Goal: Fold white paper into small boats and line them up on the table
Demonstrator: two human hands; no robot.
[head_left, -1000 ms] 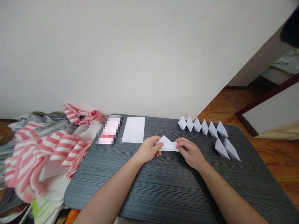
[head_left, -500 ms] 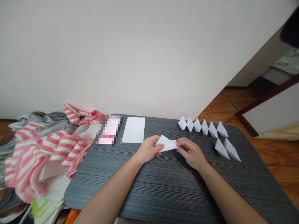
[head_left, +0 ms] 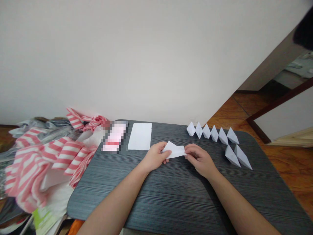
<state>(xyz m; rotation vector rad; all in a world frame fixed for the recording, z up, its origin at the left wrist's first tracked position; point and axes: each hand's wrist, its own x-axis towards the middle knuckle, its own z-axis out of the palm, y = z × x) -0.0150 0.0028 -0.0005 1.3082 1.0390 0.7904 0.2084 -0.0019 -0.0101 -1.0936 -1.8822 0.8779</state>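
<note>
Ideally, with my left hand (head_left: 156, 157) pinching the folded paper (head_left: 174, 151) and my right hand (head_left: 200, 160) its end, I'd crease edges evenly.

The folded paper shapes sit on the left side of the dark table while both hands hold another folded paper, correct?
Wrong side: in the head view, the folded paper shapes sit on the right side of the dark table, while the left hand and right hand hold another folded paper.
</note>
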